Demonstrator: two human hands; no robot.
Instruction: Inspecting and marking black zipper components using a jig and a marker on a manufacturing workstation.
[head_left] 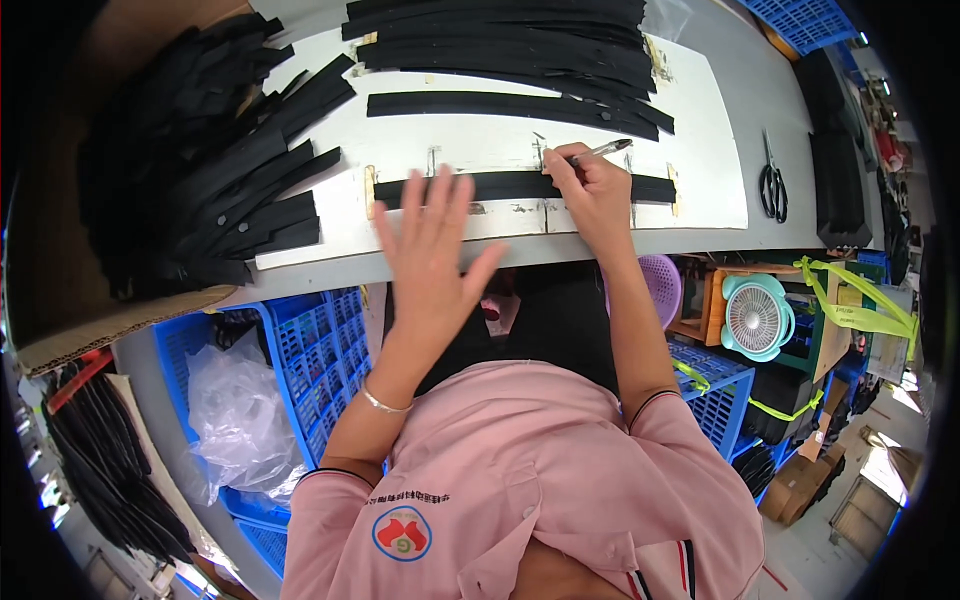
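A black fabric strip [510, 187] lies lengthwise on a white board [700, 165] that has pen marks and tape at the strip's ends. Over the strip's left part is my left hand [430, 235], its fingers spread; whether it touches the strip I cannot tell. My right hand [597, 195] grips a pen [606, 149] with its fingers at the strip's upper edge, right of the middle. The pen's lower end is hidden by the fingers. Just beyond, a second black strip [480, 104] lies apart, below a stack of similar strips [500, 45].
A heap of black strips [170, 150] spills from a cardboard box [140, 325] at left. Black-handled scissors [772, 190] lie on the table at right. Below the table are blue crates [310, 350], a clear plastic bag [240, 410] and a turquoise fan [757, 316].
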